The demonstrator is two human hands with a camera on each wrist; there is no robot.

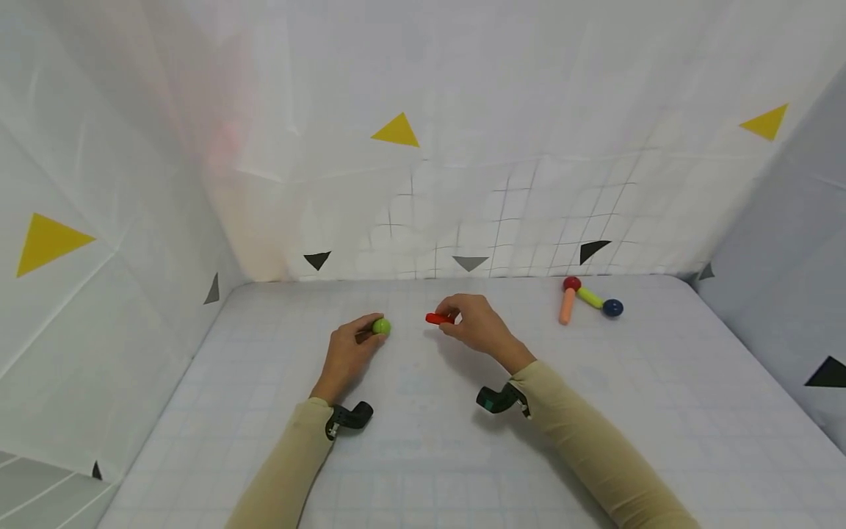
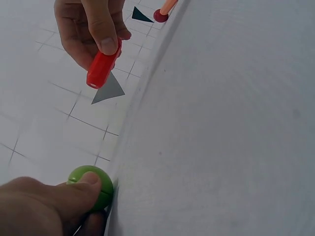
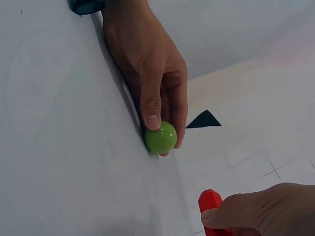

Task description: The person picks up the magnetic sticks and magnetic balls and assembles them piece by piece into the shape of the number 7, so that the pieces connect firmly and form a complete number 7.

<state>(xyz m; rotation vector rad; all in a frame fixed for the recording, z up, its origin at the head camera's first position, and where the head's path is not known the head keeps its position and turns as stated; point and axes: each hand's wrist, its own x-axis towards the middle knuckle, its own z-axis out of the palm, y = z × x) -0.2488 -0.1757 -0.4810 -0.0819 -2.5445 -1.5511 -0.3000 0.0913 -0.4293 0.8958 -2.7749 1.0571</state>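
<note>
A green ball (image 1: 381,326) is pinched between the thumb and fingers of my left hand (image 1: 346,353), low over the table. A thin groove runs across the ball in the left wrist view. My right hand (image 1: 481,325) holds a short red ribbed rod (image 1: 438,319) by one end, thumb on one side and fingers on the other. Its free end points left, toward the ball, with a gap between the two. In the right wrist view the red rod (image 3: 210,204) shows at the bottom, apart from the green ball (image 3: 161,138).
To the right on the white table (image 1: 423,455) lies a joined piece: a red ball (image 1: 571,283), an orange rod (image 1: 567,306), a yellow-green rod (image 1: 590,297) and a dark blue ball (image 1: 612,308). A white sheet wall (image 1: 344,213) with triangles stands behind.
</note>
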